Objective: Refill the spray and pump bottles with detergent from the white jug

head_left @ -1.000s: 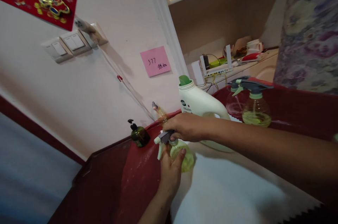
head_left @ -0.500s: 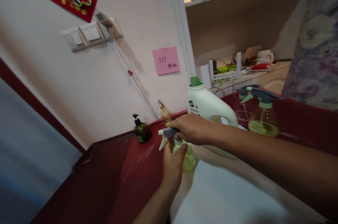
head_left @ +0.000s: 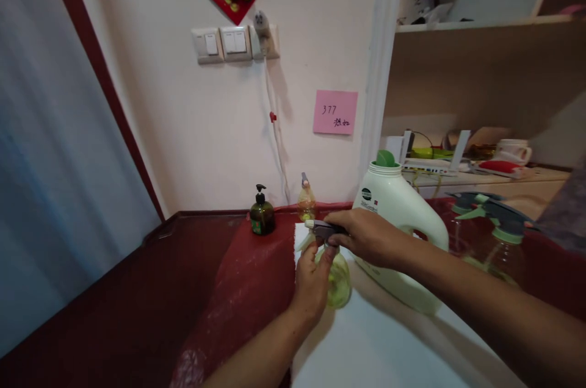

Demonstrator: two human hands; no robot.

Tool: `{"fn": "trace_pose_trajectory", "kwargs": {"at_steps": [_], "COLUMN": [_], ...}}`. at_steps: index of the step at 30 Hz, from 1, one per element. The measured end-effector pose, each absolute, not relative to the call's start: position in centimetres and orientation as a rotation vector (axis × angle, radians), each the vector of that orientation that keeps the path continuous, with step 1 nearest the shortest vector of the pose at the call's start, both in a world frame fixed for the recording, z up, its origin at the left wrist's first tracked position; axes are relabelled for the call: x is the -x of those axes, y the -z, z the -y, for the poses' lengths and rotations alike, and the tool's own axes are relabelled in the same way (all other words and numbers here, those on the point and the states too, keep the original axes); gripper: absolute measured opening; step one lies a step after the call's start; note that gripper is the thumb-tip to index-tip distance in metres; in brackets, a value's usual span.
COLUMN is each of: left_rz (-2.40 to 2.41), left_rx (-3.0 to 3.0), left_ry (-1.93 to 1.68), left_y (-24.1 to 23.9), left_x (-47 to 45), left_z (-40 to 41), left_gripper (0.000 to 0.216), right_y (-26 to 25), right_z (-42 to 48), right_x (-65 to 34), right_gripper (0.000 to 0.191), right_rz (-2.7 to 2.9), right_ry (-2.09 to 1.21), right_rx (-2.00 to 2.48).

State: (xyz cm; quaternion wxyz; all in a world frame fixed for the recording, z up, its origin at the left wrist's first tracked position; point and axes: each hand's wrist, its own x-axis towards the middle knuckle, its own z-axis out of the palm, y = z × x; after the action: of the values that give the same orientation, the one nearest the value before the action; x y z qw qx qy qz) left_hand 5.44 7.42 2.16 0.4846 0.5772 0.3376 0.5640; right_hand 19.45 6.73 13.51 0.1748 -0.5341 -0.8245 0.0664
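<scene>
A clear spray bottle (head_left: 339,285) with yellow-green liquid stands on the white sheet in front of me, its grey head pointing left. My right hand (head_left: 364,234) grips that spray head from the right and above. Around the bottle's neck, just below the trigger, my left hand (head_left: 311,284) has its fingers and thumb closed. Part of the neck is hidden by my fingers. Just behind my right hand is a large pale green jug (head_left: 389,193) with a green piece in its mouth.
A dark pump bottle (head_left: 262,217) and a small spray bottle (head_left: 306,200) stand by the wall. More spray bottles (head_left: 506,247) are on the right, past my forearm. A white sheet (head_left: 366,345) lies over the red table cover (head_left: 247,290).
My view has turned left and levelled out, so everything sits further right. Both hands stay on the spray bottle, with little visible change in their grip.
</scene>
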Motion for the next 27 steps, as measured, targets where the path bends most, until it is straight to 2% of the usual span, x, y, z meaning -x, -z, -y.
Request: {"fn": "trace_pose_trajectory", "kwargs": {"at_steps": [6,15,23,27], "left_rz": [-0.793,-0.717,-0.729,-0.784], "left_rx": [-1.358,-1.450,-1.326,-1.361], "left_ry": [-1.384,-1.376,-1.333,-1.348], "left_y": [-3.3,-3.2,-3.3,-3.8], "left_x": [-6.1,-4.8,-5.3,-5.3], "left_z": [-7.7,-7.2,-7.9,-7.8], "left_gripper": [0.040,0.028,0.034,0.029], "right_y": [-13.4,-13.4,-13.3,-13.1], "right_z": [-6.7,-6.6,-6.6,-6.9], "right_x": [-19.5,-19.5,-19.5,-19.6], "right_gripper": [0.013,0.015,0.011,0.010], "right_rz": [2.333,2.332,2.324,2.326], "right_ry": [-0.234,-0.244,-0.229,-0.225], "right_rx": [1.494,1.492,1.506,1.496]}}
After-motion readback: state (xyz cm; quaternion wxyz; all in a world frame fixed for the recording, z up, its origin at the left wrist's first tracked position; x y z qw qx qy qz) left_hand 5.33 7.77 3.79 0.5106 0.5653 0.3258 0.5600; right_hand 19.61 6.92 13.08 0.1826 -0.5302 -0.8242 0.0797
